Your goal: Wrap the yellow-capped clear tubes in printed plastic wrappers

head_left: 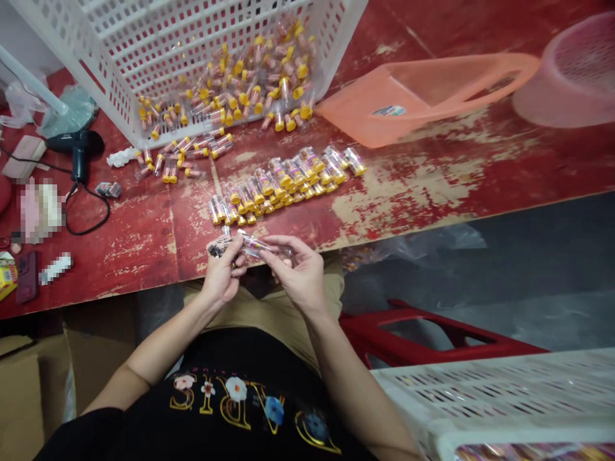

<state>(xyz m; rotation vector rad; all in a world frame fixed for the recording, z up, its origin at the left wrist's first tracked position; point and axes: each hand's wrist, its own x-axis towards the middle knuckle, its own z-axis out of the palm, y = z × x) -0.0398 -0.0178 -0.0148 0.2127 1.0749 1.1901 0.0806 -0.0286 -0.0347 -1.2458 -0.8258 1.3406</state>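
Near the table's front edge, my left hand [221, 274] is closed on a small bunch of printed clear plastic sleeves [218, 246], which partly stick out past the fingers. Facing it, my right hand [302, 275] pinches a small clear tube [259, 244] that spans the gap between both hands. Its far end reaches my left thumb, and the exact overlap of sleeve and tube is too small to make out. Just beyond my hands lie rows of sleeved tubes with yellow caps [283, 179]. Farther left, loose yellow-capped tubes [185, 153] are scattered on the red table [158, 250].
A tipped white crate [139, 54] spills more capped tubes at the back. Right of it lie an orange scoop [408, 96] and a pink basket [567, 83]. A corded black heat gun or hair dryer [79, 153] is at left. A red stool [432, 333] and another white crate [504, 390] stand right.
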